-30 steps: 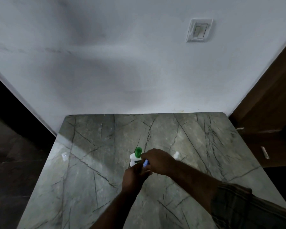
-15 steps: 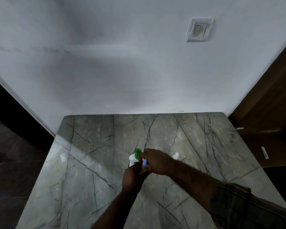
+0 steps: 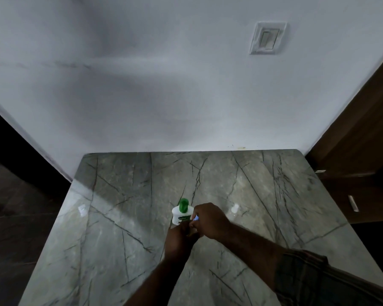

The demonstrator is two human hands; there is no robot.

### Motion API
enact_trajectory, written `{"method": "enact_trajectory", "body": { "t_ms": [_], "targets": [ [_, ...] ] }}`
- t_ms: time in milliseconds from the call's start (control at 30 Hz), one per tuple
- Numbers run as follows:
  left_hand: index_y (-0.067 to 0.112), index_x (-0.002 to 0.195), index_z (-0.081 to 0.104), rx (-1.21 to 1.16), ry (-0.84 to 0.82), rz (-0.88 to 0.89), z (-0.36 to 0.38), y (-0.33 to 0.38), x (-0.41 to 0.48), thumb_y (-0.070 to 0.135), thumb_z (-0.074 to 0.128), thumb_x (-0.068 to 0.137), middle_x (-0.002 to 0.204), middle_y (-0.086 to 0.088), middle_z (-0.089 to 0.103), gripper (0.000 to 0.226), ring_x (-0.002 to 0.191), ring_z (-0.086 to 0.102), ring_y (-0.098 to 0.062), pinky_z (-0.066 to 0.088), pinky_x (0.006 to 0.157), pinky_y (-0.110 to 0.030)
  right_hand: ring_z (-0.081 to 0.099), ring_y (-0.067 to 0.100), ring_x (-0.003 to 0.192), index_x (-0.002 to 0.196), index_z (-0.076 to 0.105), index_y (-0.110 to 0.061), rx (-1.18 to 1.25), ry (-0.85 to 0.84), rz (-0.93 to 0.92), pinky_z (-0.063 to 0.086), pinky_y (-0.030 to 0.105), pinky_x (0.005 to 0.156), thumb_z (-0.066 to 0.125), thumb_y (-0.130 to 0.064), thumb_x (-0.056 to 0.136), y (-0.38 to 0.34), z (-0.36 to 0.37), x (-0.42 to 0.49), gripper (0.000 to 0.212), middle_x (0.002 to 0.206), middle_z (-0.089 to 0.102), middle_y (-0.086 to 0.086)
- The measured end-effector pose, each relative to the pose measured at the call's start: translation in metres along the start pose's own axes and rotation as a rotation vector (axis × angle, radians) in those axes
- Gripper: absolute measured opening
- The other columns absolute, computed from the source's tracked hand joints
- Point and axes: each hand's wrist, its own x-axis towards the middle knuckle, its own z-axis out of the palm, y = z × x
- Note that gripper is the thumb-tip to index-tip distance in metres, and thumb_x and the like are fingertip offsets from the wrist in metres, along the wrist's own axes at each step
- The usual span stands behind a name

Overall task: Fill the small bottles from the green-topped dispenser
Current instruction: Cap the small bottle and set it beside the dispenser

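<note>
Just now the dispenser (image 3: 182,214) stands upright near the middle of the table (image 3: 119,239). At its 5 o'clock the hands meet: the right hand (image 3: 210,219) curls over and pinches a blue cap (image 3: 196,217), while the left hand (image 3: 178,238) reaches up beneath, its grip hidden, so I cannot tell. A bottle (image 3: 82,209) sits well off at 9 o'clock, a second bottle (image 3: 235,207) at 3 o'clock.

A grey-green marbled surface (image 3: 124,217), crossed by dark veins, is set against a pale wall (image 3: 142,96). A white switch plate (image 3: 267,38) is mounted at upper right. Dark brown wooden panelling (image 3: 363,129) is seen at right.
</note>
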Motion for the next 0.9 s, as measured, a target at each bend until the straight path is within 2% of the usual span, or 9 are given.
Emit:
{"method": "enact_trajectory", "body": {
  "t_ms": [167,267,333,433,500,633,700,800,900],
  "targets": [
    [0.028,0.101,0.074,0.000,0.063,0.012,0.002,-0.003,0.004,0.034,0.077,0.079,0.088,0.013,0.073,0.023,0.083,0.068,-0.001,0.056,0.076,-0.023,0.063,0.017,0.084,0.087,0.063,-0.016,0.194,0.058,0.059,0.051,0.031,0.075,0.069,-0.042,0.072,0.014,0.022,-0.002,0.031,0.091,0.068,0.002],
    [0.029,0.109,0.071,0.006,0.040,0.003,0.009,-0.001,0.009,0.031,0.075,0.080,0.091,0.019,0.068,0.030,0.092,0.067,-0.002,0.046,0.075,-0.007,0.065,0.018,0.084,0.089,0.062,-0.015,0.163,0.135,0.085,0.052,0.034,0.076,0.062,-0.031,0.083,0.021,0.032,-0.002,0.017,0.091,0.070,0.000],
    [0.027,0.110,0.070,0.020,0.017,-0.019,0.014,0.000,0.013,0.031,0.075,0.080,0.088,0.019,0.065,0.030,0.094,0.067,-0.005,0.041,0.071,-0.004,0.064,0.016,0.082,0.088,0.062,-0.016,0.152,0.178,0.086,0.051,0.032,0.075,0.063,-0.031,0.082,0.025,0.035,0.000,0.017,0.089,0.069,0.000],
    [0.023,0.124,0.062,0.046,0.011,-0.066,0.020,-0.006,0.019,0.035,0.078,0.076,0.111,0.010,0.069,0.052,0.108,0.064,-0.010,0.049,0.087,-0.016,0.061,0.012,0.079,0.083,0.058,-0.021,0.170,0.190,0.109,0.049,0.025,0.073,0.074,-0.028,0.074,0.044,0.040,0.010,0.020,0.086,0.066,-0.003],
    [0.022,0.135,0.055,0.044,-0.005,-0.126,0.020,-0.016,0.019,0.031,0.080,0.075,0.126,0.007,0.064,0.065,0.116,0.060,-0.011,0.047,0.098,-0.025,0.060,0.014,0.080,0.086,0.058,-0.019,0.139,0.226,0.151,0.049,0.026,0.073,0.075,-0.026,0.073,0.064,0.045,0.017,0.023,0.088,0.064,-0.001],
    [0.019,0.135,0.055,0.032,-0.035,-0.161,0.014,-0.043,0.010,0.022,0.077,0.079,0.126,0.003,0.066,0.060,0.114,0.061,-0.009,0.047,0.094,-0.019,0.059,0.018,0.075,0.078,0.051,-0.025,0.117,0.264,0.253,0.045,0.028,0.067,0.067,-0.019,0.074,0.094,0.056,0.030,0.018,0.084,0.059,-0.003],
    [0.019,0.136,0.053,0.021,-0.031,-0.189,0.010,-0.057,0.003,0.020,0.076,0.080,0.125,0.003,0.066,0.060,0.113,0.062,-0.009,0.048,0.095,-0.022,0.058,0.018,0.071,0.075,0.048,-0.027,0.111,0.276,0.259,0.046,0.029,0.065,0.065,-0.017,0.074,0.103,0.064,0.034,0.020,0.082,0.058,-0.004],
    [0.023,0.135,0.053,0.002,-0.027,-0.243,0.003,-0.076,-0.004,0.022,0.075,0.081,0.123,0.003,0.067,0.058,0.111,0.061,-0.007,0.050,0.097,-0.026,0.059,0.019,0.068,0.077,0.053,-0.022,0.083,0.306,0.251,0.049,0.032,0.060,0.065,-0.019,0.078,0.113,0.080,0.043,0.012,0.079,0.056,-0.003],
    [0.026,0.134,0.054,0.003,-0.033,-0.263,0.000,-0.085,-0.007,0.023,0.074,0.082,0.121,0.006,0.068,0.055,0.108,0.059,-0.003,0.050,0.094,-0.024,0.056,0.018,0.064,0.082,0.056,-0.016,0.066,0.355,0.228,0.043,0.027,0.057,0.067,-0.023,0.083,0.117,0.088,0.055,0.013,0.077,0.055,0.000]
  ]
}}
